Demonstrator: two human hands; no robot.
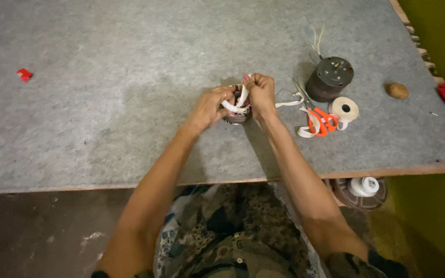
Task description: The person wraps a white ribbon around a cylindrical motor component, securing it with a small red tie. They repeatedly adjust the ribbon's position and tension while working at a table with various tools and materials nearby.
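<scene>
1. Table (104, 128): a grey felt-like top with a bare wooden near edge. It fills most of the view.
2. Left hand (208, 106): at mid-table, fingers curled and closed on white tape (233, 106) at the left side of a small round motor part (237, 117).
3. Right hand (260, 92): fingers pinched shut on the same tape, pulling a strand up over the top of the motor part. Both hands meet above it, nearly touching.
4. The motor part stands on the table between the two hands, a little right of centre. It is mostly hidden by the fingers, with only its dark lower side showing.
5. A loose tail of tape runs right from the right hand toward the scissors (321, 121), which have orange handles and lie flat just right of the hands.
6. Tape roll (345, 108): white, lying flat, touching or just beside the scissor handles on their right.
7. Dark round motor (329, 78): stands just behind the scissors, with thin wires rising from its far side.
8. Small brown lump (397, 90): lies farther right, near the table edge.
9. Red scrap (24, 75): far left, well apart from everything.
10. Below the near right table edge sits a round fan-like thing with a white hub (362, 189).
</scene>
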